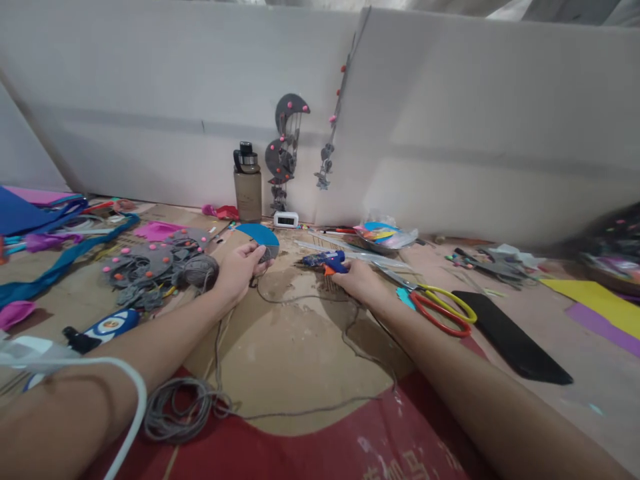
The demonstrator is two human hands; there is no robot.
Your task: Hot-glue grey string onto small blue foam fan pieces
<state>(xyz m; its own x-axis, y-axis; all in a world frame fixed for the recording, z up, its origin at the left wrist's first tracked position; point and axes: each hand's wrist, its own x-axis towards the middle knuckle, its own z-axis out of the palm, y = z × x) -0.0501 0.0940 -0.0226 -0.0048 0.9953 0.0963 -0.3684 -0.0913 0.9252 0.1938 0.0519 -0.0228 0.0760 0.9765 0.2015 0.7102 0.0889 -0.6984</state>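
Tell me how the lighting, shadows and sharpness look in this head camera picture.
Head view: soft, uneven light, paler on part of the white wall; head view: diffuse shadows on the cardboard beside the left forearm and right forearm, both stretched large toward the lower corners; head view: mild softness overall, the small clock too blurred to read.

Far centre: brown bottle (248, 193) stood left of white digital clock (286, 220) | right: black slab (515, 337) lay near yellow sheet (597, 299) | left: blue strip (55, 272) stretched away | far right: dark heap (615, 240), perhaps scraps, sat blurred
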